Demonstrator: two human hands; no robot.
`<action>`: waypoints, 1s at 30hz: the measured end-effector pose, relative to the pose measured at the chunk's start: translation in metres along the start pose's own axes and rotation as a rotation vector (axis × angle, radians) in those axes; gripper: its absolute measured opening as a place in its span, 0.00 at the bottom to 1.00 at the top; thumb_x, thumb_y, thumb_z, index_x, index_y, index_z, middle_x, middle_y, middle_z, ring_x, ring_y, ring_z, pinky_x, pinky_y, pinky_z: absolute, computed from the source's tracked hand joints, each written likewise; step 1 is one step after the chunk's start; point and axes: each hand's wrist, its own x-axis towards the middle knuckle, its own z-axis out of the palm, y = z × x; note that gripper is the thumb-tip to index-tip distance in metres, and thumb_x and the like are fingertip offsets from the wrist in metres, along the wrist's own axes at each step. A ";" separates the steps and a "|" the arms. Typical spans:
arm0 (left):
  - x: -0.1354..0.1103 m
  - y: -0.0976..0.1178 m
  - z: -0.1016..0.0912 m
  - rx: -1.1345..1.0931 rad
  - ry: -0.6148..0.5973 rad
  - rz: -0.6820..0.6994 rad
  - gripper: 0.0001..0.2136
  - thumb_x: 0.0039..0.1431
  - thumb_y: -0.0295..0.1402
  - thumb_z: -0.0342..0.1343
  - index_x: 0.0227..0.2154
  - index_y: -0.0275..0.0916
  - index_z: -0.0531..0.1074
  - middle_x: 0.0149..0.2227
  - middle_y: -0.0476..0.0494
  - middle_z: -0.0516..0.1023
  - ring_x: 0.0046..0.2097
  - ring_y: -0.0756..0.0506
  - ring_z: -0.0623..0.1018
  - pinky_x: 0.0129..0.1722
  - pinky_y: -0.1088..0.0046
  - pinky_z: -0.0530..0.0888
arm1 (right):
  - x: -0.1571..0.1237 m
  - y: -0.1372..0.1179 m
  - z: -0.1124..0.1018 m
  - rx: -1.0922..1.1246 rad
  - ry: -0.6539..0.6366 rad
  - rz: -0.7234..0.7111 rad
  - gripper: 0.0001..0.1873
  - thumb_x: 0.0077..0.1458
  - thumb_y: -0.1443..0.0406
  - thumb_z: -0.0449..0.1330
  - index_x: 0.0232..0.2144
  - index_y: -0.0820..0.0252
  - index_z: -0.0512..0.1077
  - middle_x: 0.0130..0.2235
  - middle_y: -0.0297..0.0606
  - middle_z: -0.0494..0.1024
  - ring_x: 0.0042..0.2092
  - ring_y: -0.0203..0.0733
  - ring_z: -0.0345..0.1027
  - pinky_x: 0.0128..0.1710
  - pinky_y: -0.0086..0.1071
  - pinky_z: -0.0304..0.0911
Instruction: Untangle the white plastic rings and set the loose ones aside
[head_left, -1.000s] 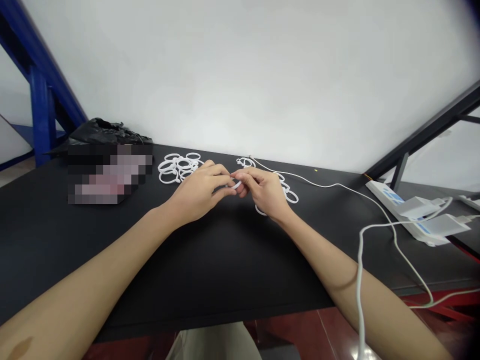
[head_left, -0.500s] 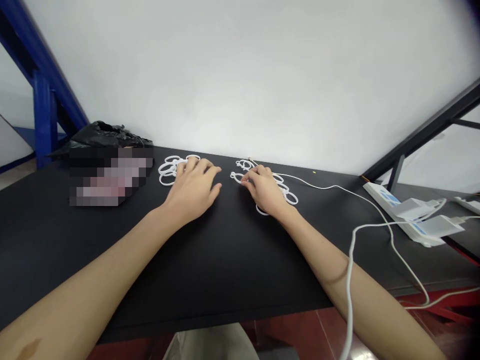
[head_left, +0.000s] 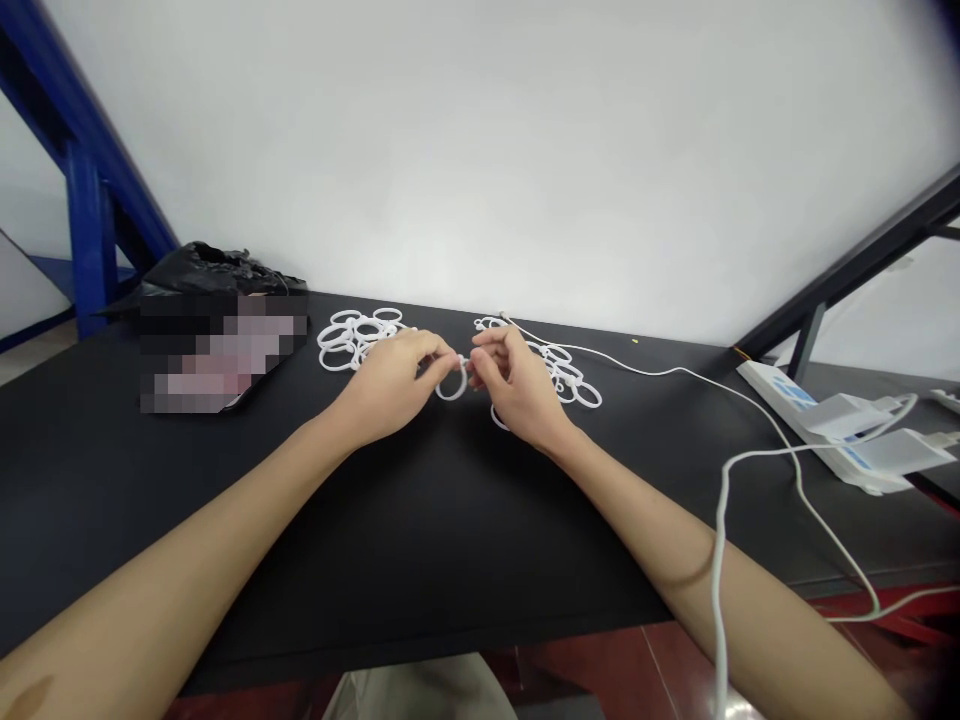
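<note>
My left hand and my right hand meet over the middle of the black table. Both pinch the top of one white plastic ring, which hangs between the fingertips just above the tabletop. Behind my left hand lies a pile of loose white rings. More white rings, some linked together, lie behind and to the right of my right hand.
A black plastic bag sits at the back left beside a blurred-out patch. A white cable runs from the rings across the table to a white power strip with adapters at the right. Blue steel framing stands at far left.
A second ago both hands held a ring together. Half a second ago they parted, left onto the loose pile, right onto the linked rings. Now they are together again on one ring.
</note>
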 end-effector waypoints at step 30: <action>-0.003 0.002 0.000 -0.057 -0.030 0.076 0.08 0.65 0.35 0.49 0.36 0.43 0.74 0.33 0.49 0.78 0.37 0.45 0.72 0.39 0.67 0.70 | 0.010 0.002 -0.013 0.285 0.035 0.104 0.18 0.54 0.51 0.64 0.32 0.61 0.74 0.25 0.31 0.75 0.27 0.32 0.68 0.30 0.28 0.65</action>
